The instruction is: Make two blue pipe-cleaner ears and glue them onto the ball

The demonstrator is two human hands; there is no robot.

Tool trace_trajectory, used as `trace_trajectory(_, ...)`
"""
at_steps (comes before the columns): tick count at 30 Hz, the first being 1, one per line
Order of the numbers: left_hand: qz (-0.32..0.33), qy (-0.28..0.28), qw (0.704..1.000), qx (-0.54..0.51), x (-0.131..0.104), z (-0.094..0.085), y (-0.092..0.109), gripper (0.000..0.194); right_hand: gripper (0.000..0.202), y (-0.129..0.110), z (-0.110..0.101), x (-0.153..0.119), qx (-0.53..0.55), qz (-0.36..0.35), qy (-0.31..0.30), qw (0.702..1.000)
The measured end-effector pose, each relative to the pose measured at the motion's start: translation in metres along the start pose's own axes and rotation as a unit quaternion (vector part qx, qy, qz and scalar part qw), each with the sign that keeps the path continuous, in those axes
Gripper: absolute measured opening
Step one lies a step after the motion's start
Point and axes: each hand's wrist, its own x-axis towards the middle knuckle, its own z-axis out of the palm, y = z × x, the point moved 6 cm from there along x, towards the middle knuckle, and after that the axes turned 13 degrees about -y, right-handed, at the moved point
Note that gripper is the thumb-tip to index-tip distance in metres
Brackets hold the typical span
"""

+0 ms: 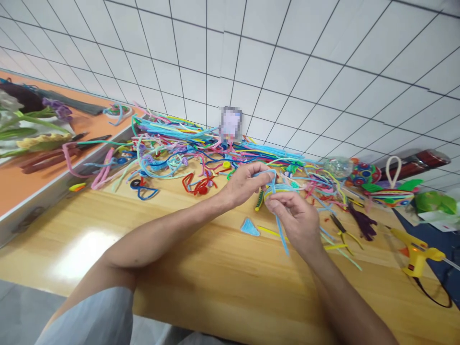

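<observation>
Above the middle of the wooden table, my left hand (247, 184) pinches the upper part of a light blue pipe cleaner (281, 235), bent near my fingertips. My right hand (296, 218) grips a coiled piece of blue and yellow pipe cleaners (283, 189), partly hidden by my fingers. The blue pipe cleaner runs down past my right thumb, its loose end hanging over the table. Just below my hands lies a flat light blue triangular piece (249, 227). Beside it rests a yellow pipe cleaner (269, 231).
Piles of colored pipe cleaners (179, 129) line the tiled wall. At right lie black-and-yellow pliers (345, 234) and a yellow glue gun (417, 251) with a cord. A raised orange surface (104, 127) with flowers borders the left. A pixelated upright object (230, 123) stands at the back.
</observation>
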Motion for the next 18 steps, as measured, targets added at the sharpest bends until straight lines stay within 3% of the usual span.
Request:
trace_trajectory(3, 0.020, 0.012, 1.000, 0.016, -0.003, 0.002, 0.006, 0.039, 0.027, 0.011, 0.005, 0.002, 0.160, 0.031, 0.013, 0.987)
trace_trajectory(6, 0.049, 0.028, 0.997, 0.056, -0.009, 0.006, 0.013, 0.031, 0.035, 0.015, 0.011, 0.005, 0.229, 0.053, 0.003, 0.972)
trace_trajectory(13, 0.092, 0.032, 0.975, 0.198, -0.018, 0.019, 0.021, 0.016, 0.030, 0.022, 0.017, 0.007, 0.260, 0.087, 0.023, 0.962)
trace_trajectory(18, 0.113, 0.014, 0.965, 0.235, -0.017, 0.019, 0.024, 0.010, 0.018, 0.017, 0.010, 0.004, 0.192, 0.058, 0.062, 0.978)
